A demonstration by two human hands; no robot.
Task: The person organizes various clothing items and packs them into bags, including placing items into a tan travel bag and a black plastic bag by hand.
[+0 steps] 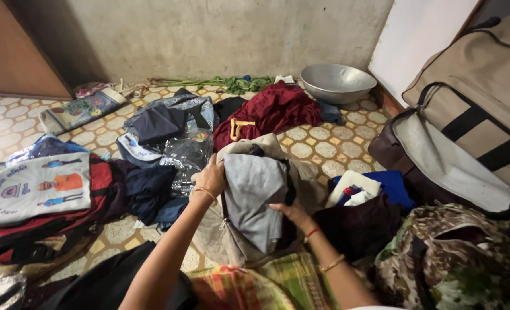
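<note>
My left hand (211, 177) grips the upper left edge of a folded grey garment (254, 192). My right hand (292, 211) holds the same garment at its lower right side. The grey garment lies on top of a beige cloth bag (232, 241) with a zip, which sits on the patterned tiled floor in front of me. Both wrists wear thin bangles.
A maroon cloth (275, 109) and a metal bowl (337, 81) lie beyond. Dark clothes and plastic bags (172, 129) sit left, with a red and white bag (37, 192). A beige duffel (479, 103), a camouflage bag (456, 258) and a blue cloth (395, 186) are right.
</note>
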